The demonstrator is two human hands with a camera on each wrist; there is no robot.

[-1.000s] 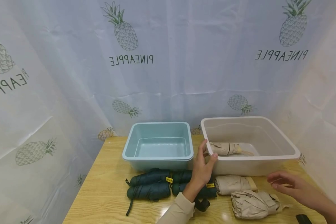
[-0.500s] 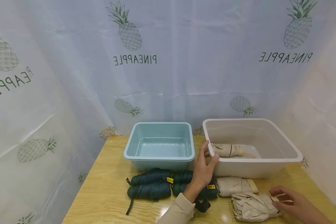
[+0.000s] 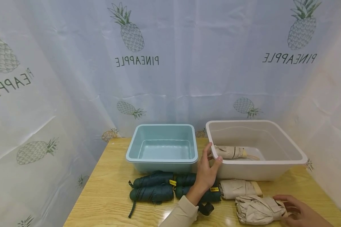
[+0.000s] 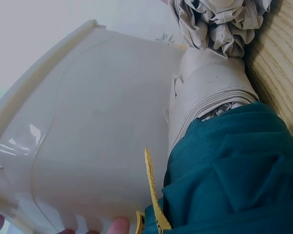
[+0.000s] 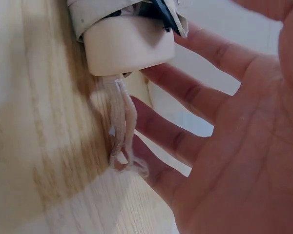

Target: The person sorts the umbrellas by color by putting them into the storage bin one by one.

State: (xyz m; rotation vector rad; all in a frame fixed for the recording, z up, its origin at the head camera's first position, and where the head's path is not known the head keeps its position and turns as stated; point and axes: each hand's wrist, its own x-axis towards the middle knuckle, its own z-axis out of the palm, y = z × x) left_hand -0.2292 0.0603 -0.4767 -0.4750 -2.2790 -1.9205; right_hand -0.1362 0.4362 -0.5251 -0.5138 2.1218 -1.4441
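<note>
The left hand (image 3: 206,172) grips the pale bin (image 3: 255,162) at its near-left corner, unchanged. The right hand (image 3: 300,212), fingers parted and gripping nothing, has moved in to the handle (image 5: 129,46) of the crumpled umbrella (image 3: 257,210), which still lies on the bench (image 3: 102,195) in front of the rolled umbrella (image 3: 237,189).

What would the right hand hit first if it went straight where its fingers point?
Probably the nearer beige umbrella, its pale end close by the fingers; whether they touch is unclear.

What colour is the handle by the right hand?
The handle is cream, clearest in the right wrist view.
</note>
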